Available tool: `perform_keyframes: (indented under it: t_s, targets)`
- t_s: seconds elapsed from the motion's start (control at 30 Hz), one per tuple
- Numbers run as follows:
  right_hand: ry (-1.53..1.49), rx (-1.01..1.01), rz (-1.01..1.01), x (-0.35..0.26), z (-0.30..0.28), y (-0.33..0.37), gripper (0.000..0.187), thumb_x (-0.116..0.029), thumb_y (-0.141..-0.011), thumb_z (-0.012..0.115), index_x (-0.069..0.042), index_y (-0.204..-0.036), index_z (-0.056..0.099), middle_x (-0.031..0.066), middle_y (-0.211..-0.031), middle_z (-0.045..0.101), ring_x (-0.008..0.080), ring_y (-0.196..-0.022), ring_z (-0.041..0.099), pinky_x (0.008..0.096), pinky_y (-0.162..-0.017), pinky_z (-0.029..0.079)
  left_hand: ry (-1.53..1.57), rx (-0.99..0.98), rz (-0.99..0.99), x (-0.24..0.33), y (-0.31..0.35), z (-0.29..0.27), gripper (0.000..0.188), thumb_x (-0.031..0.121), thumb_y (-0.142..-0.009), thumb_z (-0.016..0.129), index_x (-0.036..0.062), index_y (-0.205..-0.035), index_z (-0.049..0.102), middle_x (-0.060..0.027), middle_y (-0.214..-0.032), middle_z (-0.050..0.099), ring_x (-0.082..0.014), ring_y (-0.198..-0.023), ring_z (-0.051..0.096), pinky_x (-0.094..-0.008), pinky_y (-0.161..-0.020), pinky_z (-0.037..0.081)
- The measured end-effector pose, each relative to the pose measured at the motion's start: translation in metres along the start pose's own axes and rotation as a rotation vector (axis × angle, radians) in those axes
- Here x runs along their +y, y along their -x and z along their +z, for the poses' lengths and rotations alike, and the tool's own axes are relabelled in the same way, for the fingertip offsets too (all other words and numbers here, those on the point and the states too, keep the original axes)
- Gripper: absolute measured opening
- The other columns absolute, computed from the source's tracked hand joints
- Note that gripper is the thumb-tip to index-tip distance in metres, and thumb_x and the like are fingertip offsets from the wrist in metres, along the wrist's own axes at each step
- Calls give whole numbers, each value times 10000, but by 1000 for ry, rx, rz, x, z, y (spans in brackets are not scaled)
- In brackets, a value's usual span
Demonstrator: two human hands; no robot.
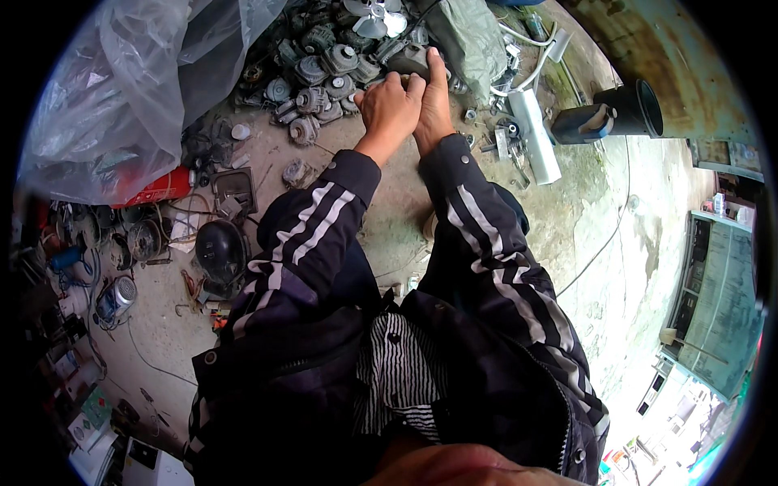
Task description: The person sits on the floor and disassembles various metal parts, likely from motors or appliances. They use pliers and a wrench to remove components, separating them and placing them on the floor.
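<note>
My left hand [391, 112] and my right hand [433, 105] are pressed close together ahead of me, at the near edge of a pile of small grey electric motors [312, 71]. Both have bent fingers closed around a dark grey rounded metal part [409, 60], whose near side they hide. One finger of the right hand stretches forward along the part's right side. A white-silver fan blade [374, 18] lies on the pile just beyond. Left of my hands, a few loose motors [304, 130] rest on the concrete floor.
Clear plastic sheeting [121, 89] drapes at the far left, over a red object [158, 188]. A grey-green sack [466, 40], a white panel [535, 138] and a black bucket [636, 109] stand or lie at right. Cables and a dark round housing [220, 251] lie at left.
</note>
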State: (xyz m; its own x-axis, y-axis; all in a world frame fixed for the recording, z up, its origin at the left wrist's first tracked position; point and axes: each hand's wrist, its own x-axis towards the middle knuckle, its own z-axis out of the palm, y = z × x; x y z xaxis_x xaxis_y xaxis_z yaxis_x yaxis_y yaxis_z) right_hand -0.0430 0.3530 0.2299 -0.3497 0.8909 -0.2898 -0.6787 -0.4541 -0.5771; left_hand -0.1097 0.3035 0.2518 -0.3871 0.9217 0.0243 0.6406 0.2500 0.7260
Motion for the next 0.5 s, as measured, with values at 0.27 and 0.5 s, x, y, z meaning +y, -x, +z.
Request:
perform_keyframes:
  t_s: [0.27,0.5]
  targets:
    - [-23,9,-66,13,1,-12,414,-462,-855,634,-73,-987,584,56,-882,628,181,-752,595,337,-682,505,158,-47,-169,-10,-9,5,564,493,-881,346,19,-974,637,-258,-1000,643,-447,-1011,573,-476,-898,406]
    - [181,-215,-62,-15,24,16,604,-581,-852,561,-91,-1203,523,84,-1124,592,232,-1020,554,449,-924,424,365,-34,-8,-22,-5,-11,637,623,-884,449,10,-870,619,-116,-744,609,-244,-738,591,-359,-700,441]
